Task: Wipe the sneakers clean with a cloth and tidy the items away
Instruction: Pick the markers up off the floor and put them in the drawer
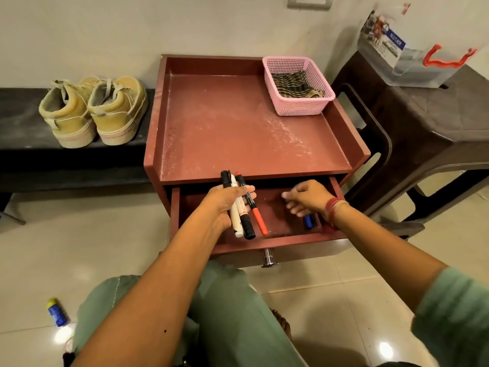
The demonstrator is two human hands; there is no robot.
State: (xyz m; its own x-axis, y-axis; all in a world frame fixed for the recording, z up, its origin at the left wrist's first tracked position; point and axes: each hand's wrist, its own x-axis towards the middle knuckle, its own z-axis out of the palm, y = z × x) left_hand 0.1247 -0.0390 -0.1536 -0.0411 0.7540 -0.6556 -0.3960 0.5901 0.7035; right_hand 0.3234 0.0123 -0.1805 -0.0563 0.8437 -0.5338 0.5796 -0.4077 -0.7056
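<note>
Tidying stage, prob. late. Left hand [225, 200] fingers clamped on 3 marker pens (black, white, orange) [244, 217] over open red-brown wooden drawer [277, 241]. Right hand [307, 197] fingers loosely curled, gripping nothing. Tan suede sneakers [95, 112] sit far left of fingers, striped cloth [296, 84] beyond them in pink plastic basket [299, 107]. Left to do: stow pens, shut drawer.

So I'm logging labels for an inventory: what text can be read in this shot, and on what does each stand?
"MULTI BOX": on the blue label of the clear plastic box at the right.
Rest of that label: too small to read.
Print on the markers in the left hand: too blurred to read.
On the blue bottle on the floor: nothing legible.
</note>
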